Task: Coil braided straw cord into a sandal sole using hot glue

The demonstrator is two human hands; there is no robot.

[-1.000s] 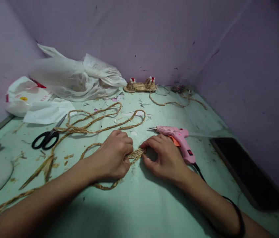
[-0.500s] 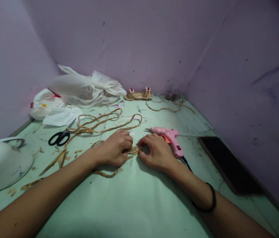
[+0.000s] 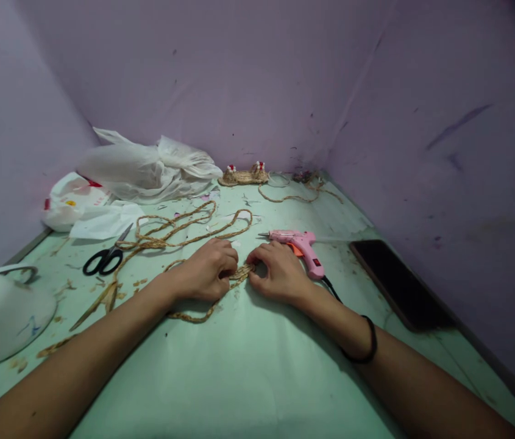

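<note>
A short strip of doubled straw rope [image 3: 241, 274] lay low over the bench [image 3: 248, 366], in the gap between the person's two hands. Its long axis ran mostly side to side, tilting a little away from the person toward its right end. From the left hand [image 3: 206, 270] the strip extended rightward; from the right hand [image 3: 280, 272] it extended leftward. Neither hand was clearly nearer, since each met one end. The left grip was closed over the left end, its fingertips partly hidden; the right thumb and forefinger pinched the opposite end from its two edges.

A loose loop of straw cord [image 3: 193, 317] curved around the near side of the left hand and seemed to join the strip's near edge. The pink glue gun [image 3: 301, 244] rested just beyond the right hand, nozzle pointing left, while the black-handled scissors [image 3: 102, 262] lay well apart, beyond the left forearm.
</note>
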